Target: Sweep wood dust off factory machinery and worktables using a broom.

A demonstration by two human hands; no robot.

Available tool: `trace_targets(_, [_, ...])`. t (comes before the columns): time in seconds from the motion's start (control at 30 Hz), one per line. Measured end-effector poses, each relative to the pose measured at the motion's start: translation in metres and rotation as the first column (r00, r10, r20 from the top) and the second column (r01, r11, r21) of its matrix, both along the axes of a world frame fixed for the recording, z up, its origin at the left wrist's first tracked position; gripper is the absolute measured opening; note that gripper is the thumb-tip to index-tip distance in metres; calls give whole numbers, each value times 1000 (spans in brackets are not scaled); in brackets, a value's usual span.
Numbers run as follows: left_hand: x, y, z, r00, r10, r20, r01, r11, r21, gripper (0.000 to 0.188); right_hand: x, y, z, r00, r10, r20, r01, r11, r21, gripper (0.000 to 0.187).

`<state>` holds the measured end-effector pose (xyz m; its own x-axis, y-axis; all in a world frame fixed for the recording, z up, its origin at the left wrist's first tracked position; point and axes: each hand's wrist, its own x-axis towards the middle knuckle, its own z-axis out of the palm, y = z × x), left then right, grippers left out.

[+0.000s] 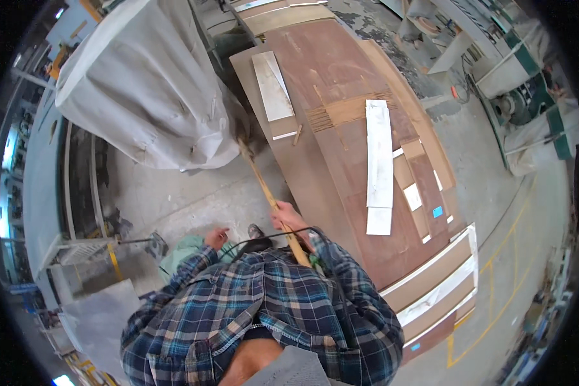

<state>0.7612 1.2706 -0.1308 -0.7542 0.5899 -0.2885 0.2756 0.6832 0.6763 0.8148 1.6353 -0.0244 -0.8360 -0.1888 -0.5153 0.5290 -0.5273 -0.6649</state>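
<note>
My right hand [288,217] is closed around a long wooden stick [262,180], in front of my body. The stick slants from my right side forward and left. Its far end is beside the hem of a grey cloth cover [154,83]; I cannot make out whether a tool head is fixed there. My left hand [216,238] is held out at my left with nothing in it, its fingers apart, above a pale green cloth [181,252]. A black cable [270,235] loops across between my arms.
Brown boards [360,186] lie stacked at the right, with white strips [379,161] and off-cuts on top. The cloth cover drapes a bulky object at front left. A grey bench [42,186] stands far left. Green-framed machinery [527,96] is at far right.
</note>
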Motion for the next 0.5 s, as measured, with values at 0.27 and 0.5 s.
trace_targets(0.27, [11,-117,-40,966,83,244,-6,953,-302,28,-22,-21,120,995,-73,71,76,996,-45,50])
trace_targets(0.5, [-14,-118,-56,683,472,557,-421,878,-227,33,-94,-25,151,985,-86,-147,80,996,-50,70])
